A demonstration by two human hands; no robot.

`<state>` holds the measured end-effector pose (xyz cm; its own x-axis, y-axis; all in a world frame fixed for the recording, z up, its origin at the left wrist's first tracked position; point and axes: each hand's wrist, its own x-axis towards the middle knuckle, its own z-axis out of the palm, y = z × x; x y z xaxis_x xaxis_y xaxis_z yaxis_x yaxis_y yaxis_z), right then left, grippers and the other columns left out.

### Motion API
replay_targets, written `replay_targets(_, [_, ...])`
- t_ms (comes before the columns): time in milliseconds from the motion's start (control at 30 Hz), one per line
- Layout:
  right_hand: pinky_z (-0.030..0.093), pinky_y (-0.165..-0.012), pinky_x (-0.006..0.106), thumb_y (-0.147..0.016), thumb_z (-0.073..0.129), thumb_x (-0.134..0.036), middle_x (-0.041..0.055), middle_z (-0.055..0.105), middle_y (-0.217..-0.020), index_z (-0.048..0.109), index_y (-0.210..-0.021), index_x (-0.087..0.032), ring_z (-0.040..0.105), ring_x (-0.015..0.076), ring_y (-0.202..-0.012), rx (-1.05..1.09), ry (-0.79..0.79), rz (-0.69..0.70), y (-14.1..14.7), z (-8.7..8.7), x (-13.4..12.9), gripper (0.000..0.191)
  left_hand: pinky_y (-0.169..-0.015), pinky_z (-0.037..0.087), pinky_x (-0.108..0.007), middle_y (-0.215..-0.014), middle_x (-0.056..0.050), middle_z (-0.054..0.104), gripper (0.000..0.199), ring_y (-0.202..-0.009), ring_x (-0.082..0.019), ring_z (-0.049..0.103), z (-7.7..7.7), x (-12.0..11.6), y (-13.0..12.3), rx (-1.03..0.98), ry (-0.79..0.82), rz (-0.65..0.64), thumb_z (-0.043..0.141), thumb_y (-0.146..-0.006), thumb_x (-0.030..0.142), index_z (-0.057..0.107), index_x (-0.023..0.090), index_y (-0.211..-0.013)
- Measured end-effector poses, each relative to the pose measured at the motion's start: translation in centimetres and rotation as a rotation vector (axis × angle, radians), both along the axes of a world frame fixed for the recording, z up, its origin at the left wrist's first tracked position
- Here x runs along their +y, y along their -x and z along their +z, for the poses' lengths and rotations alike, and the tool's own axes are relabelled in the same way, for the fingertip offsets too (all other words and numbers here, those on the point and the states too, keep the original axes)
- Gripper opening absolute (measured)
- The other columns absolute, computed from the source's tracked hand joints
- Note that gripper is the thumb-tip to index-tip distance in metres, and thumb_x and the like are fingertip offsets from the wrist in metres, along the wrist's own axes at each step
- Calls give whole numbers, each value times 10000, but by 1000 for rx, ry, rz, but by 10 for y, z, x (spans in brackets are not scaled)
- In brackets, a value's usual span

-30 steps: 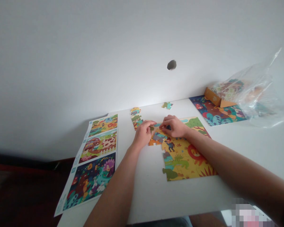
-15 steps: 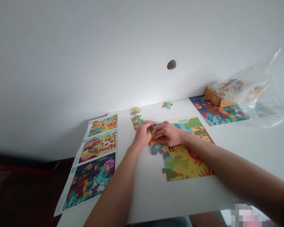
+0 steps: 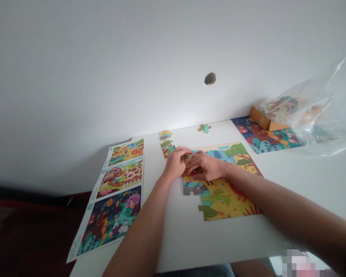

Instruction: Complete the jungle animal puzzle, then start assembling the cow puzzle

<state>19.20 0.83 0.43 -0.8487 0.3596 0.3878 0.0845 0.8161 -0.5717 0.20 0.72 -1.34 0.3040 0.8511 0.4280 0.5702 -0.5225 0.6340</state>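
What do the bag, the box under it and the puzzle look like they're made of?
Bag: thin, glossy clear plastic, judging by creases and see-through glare. Box: probably printed cardboard, given its folded orange sides. Puzzle: likely flat printed cardboard with interlocking tabs; thin wood possible.

On the table [image 3: 173,238] before us we have the main jigsaw [image 3: 219,196], with the printed sheet [image 3: 121,173] to its left, reaching past the table's left edge. Behind the jigsaw we see a lone piece [image 3: 204,128], and behind and to its left, a few loose pieces [image 3: 167,147]. At the back right, our box [image 3: 260,117] sits on a second picture [image 3: 259,141], a bag [image 3: 325,129] partly over both
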Motion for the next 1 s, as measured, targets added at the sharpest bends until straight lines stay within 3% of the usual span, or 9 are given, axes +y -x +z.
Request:
replay_targets(533, [426,-892,323,-820,697,-214,24,739,-882,745,-968,-212,641,173,-859,1,17,-39,-1,0,-1,155,-938,535,-333,-1028,-46,707,454,-999,-167,651,-1,0,1,6,-3,-4,404,-742,-69,738,193,-904])
replay_targets(833, [429,-846,297,-818,668,-187,14,730,-822,720,-799,-207,642,161,-830,11,21,-22,-1,-3,1,59,-946,527,-335,-1038,-49,703,457,-1002,-170,649,0,0,1,14,-1,-8,403,-731,-79,734,187,-902])
replay_targets(1000, [444,-861,304,-798,675,-178,14,729,-849,722,-874,-204,643,160,-819,0,26,-60,-1,-1,0,93,-945,531,-339,-1023,-49,705,453,-991,-170,653,-1,1,1,12,-6,-8,405,-728,-73,734,187,-899])
